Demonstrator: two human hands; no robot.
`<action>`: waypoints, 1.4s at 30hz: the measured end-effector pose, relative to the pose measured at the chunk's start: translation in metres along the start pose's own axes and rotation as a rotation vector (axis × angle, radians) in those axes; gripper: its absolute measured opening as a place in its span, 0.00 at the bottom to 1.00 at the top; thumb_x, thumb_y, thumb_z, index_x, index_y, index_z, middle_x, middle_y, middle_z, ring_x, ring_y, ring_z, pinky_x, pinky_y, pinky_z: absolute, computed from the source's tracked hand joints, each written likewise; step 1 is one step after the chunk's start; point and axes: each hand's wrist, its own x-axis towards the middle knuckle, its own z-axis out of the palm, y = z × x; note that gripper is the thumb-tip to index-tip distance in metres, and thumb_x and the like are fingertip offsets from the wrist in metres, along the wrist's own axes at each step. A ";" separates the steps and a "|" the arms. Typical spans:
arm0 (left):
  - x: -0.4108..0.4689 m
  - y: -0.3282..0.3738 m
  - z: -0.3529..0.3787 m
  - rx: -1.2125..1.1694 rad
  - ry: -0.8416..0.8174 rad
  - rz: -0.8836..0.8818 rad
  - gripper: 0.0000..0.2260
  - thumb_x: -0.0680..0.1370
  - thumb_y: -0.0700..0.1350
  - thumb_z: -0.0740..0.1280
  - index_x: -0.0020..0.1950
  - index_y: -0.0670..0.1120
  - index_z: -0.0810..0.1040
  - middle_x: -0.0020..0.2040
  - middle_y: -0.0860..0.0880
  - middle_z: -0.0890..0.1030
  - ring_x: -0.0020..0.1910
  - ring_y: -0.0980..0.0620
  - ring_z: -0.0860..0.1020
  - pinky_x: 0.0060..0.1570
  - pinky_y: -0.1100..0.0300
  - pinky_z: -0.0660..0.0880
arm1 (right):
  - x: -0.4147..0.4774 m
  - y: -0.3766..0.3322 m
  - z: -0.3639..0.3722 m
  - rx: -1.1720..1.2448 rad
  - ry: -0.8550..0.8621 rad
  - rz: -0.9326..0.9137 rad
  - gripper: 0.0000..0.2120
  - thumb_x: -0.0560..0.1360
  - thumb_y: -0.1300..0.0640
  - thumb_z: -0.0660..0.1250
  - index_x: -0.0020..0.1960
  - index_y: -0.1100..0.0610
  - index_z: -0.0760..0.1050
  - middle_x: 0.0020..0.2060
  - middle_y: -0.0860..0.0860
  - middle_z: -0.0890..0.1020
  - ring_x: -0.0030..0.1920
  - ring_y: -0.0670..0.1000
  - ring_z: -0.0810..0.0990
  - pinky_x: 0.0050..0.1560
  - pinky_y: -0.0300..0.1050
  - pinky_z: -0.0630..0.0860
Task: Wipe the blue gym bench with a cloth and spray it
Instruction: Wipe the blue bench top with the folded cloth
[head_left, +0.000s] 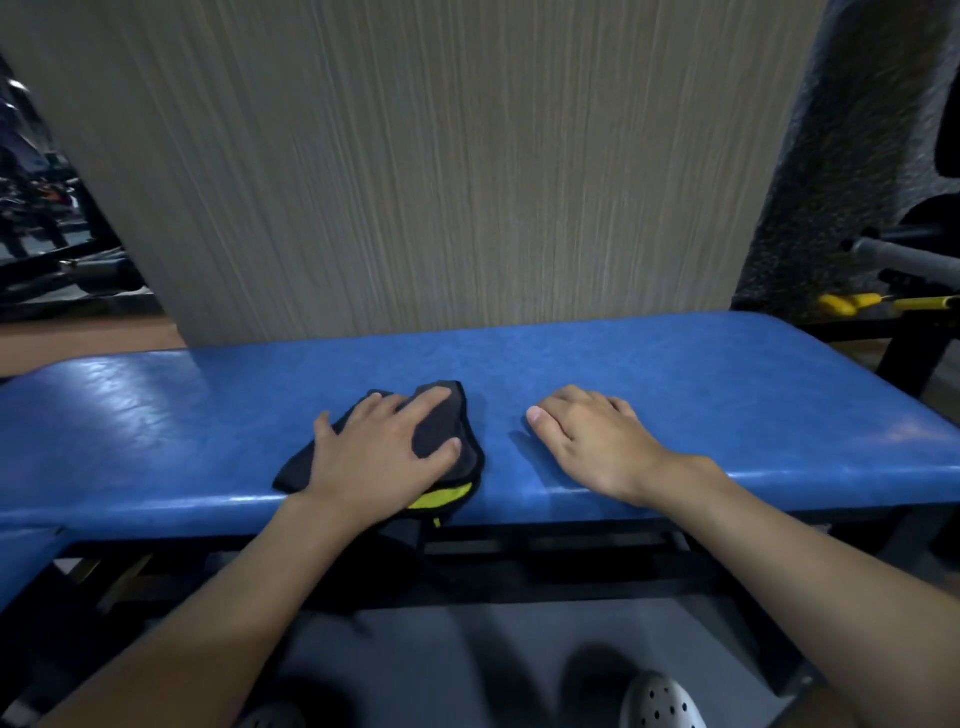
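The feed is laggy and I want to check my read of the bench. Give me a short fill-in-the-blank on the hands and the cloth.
1. The black cloth has a ____ edge on its near side.
2. The left hand rests flat on the cloth, while the right hand holds ____.
3. Both hands rest on the bench, whose padding is ____.

Missing words: yellow; nothing; blue.

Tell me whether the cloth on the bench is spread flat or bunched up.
Bunched up: the cloth lies in overlapping folds under the left hand, its yellow edge showing by the bench front.
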 end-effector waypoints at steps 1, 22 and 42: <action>0.000 0.001 0.000 -0.002 0.009 -0.054 0.28 0.75 0.71 0.53 0.74 0.68 0.57 0.73 0.56 0.69 0.75 0.50 0.62 0.69 0.32 0.58 | 0.002 -0.005 0.002 0.000 -0.004 -0.018 0.21 0.83 0.43 0.46 0.59 0.49 0.76 0.61 0.49 0.75 0.66 0.53 0.70 0.69 0.54 0.59; -0.006 -0.100 0.000 -0.029 0.067 -0.099 0.32 0.71 0.72 0.47 0.75 0.69 0.55 0.74 0.58 0.68 0.78 0.52 0.59 0.70 0.38 0.60 | 0.061 -0.107 0.033 -0.089 -0.191 -0.198 0.22 0.83 0.41 0.46 0.61 0.49 0.73 0.61 0.53 0.73 0.65 0.57 0.71 0.69 0.60 0.60; -0.012 -0.285 -0.039 -0.089 0.109 -0.391 0.24 0.80 0.61 0.59 0.76 0.66 0.59 0.69 0.56 0.72 0.70 0.54 0.67 0.69 0.40 0.61 | 0.159 -0.293 0.114 -0.149 -0.287 -0.577 0.27 0.83 0.40 0.43 0.73 0.52 0.65 0.71 0.55 0.66 0.75 0.55 0.58 0.75 0.65 0.47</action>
